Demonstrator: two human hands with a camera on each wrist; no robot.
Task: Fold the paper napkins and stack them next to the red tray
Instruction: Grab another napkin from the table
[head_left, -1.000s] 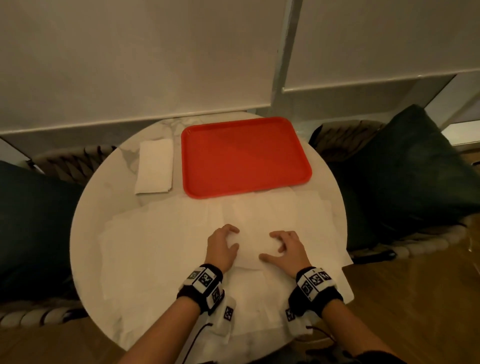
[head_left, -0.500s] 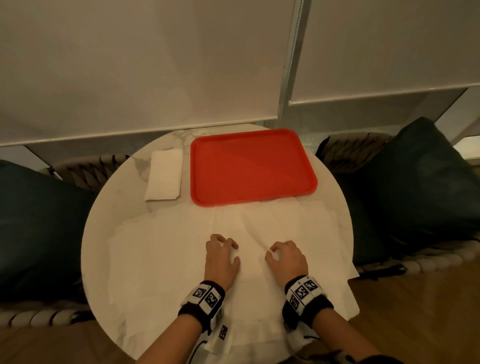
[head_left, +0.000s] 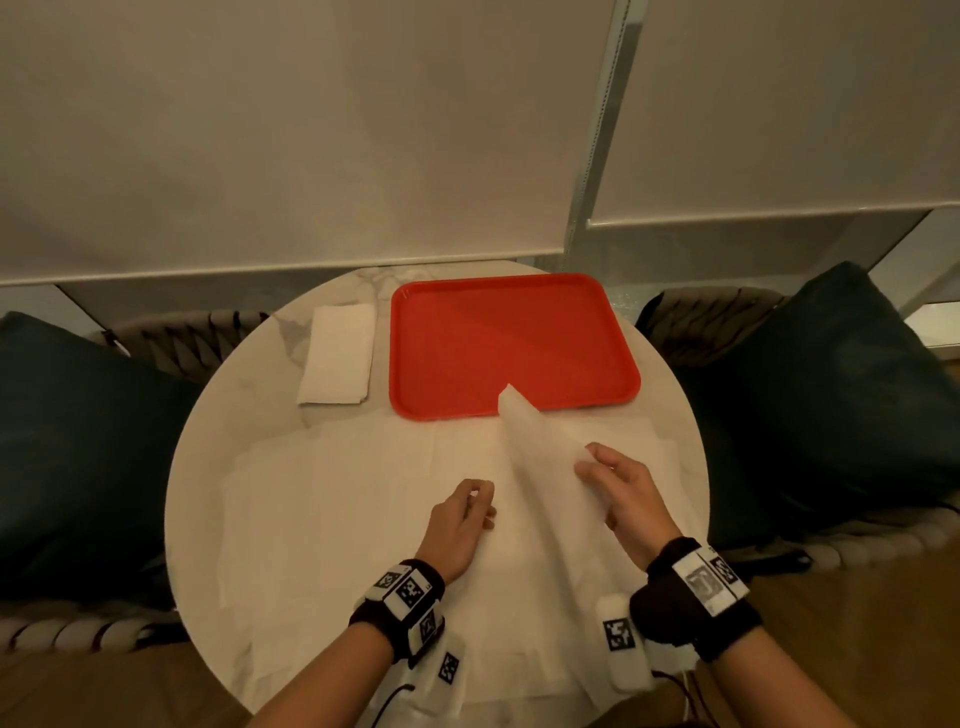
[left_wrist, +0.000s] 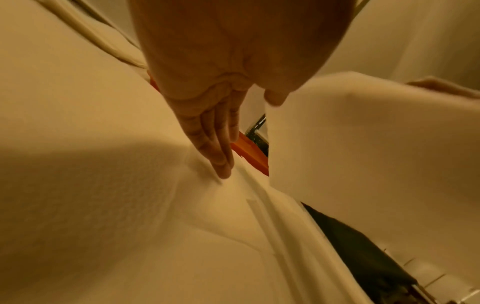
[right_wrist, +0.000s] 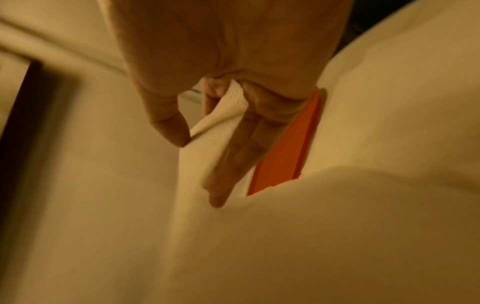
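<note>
1. Pinching the lifted napkin (head_left: 540, 457), my right hand (head_left: 626, 491) grips its right edge; it rises leftward.
2. My left hand (head_left: 457, 519), fingers straight, presses the spread napkins (head_left: 332, 519).
3. Farther off, the folded stack (head_left: 340, 361) lies left of the red tray (head_left: 514, 345).

A round marble surface (head_left: 249, 410) stands before pale roller blinds (head_left: 291, 130), split by a metal frame (head_left: 597, 130) at 12 o'clock. Dark cushions sit on woven chairs at 9 o'clock (head_left: 67, 457) and 3 o'clock (head_left: 831, 405). Wood floor (head_left: 857, 639) shows at 4 o'clock under dim warm light.
</note>
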